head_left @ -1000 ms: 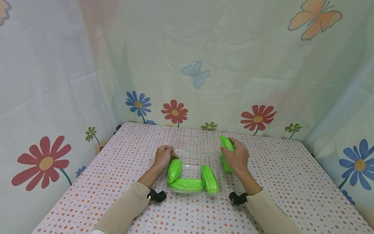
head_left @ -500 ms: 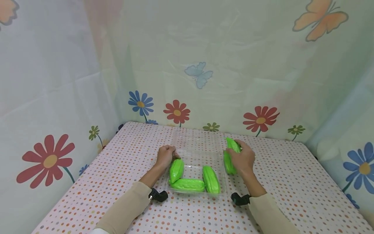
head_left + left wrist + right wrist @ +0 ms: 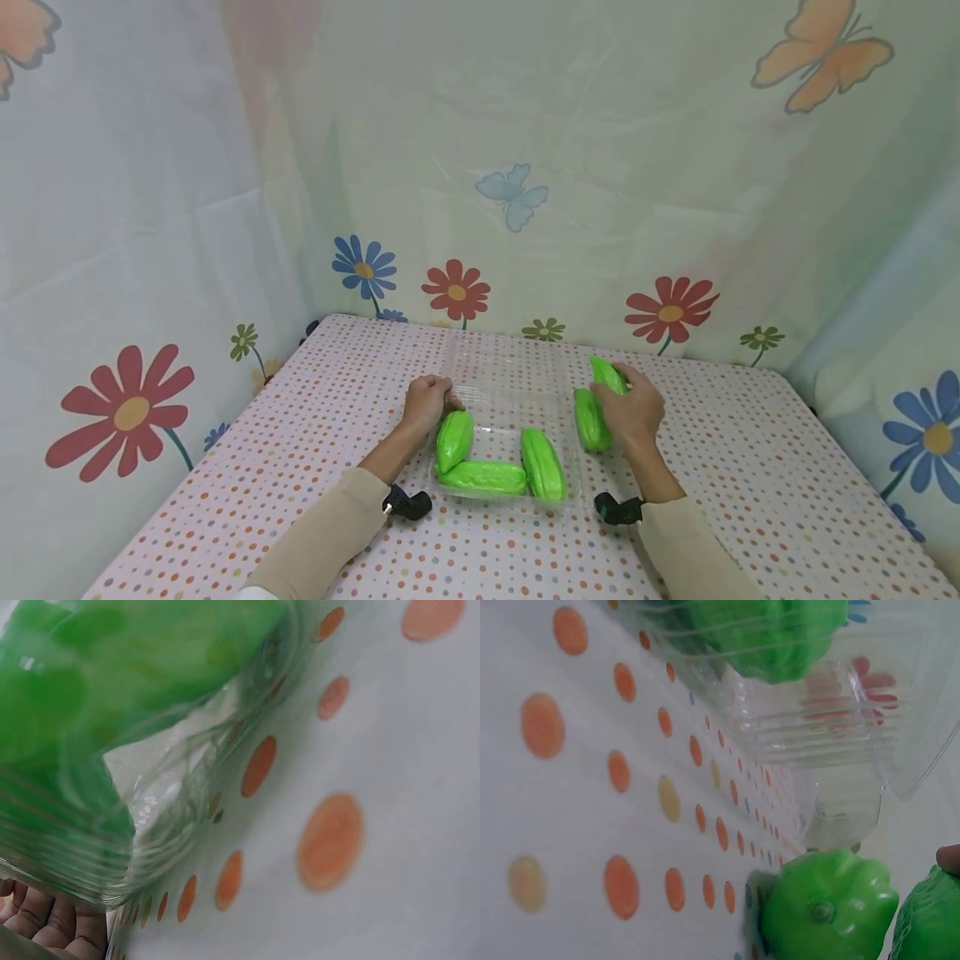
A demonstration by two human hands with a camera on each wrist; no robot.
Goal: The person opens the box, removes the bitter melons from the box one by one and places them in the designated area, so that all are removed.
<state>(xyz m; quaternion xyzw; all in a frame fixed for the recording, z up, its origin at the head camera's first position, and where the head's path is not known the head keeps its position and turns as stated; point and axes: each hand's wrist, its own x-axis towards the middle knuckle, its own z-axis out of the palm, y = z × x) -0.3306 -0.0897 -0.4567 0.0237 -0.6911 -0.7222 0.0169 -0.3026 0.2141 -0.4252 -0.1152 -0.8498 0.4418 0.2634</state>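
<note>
No readable text on my end, any of the three views. Clear box (image 3: pixel 495 443): no label or number I can make out. Green vegetables (image 3: pixel 543 465): same. Tablecloth (image 3: pixel 757 475) prints are dots only; backdrop (image 3: pixel 600 125) prints, flowers and butterflies. Black wrist cameras (image 3: pixel 617 508): too small to read any marking.

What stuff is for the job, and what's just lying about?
Seems for the job:
clear plastic box, lid open, in the left fingers
three bright green, ridged, oblong pieces inside
matching piece beside it
another piece in the right fingers

Just around:
pale pink dotted tablecloth
pale wall sheet printed with flowers, butterflies
</note>
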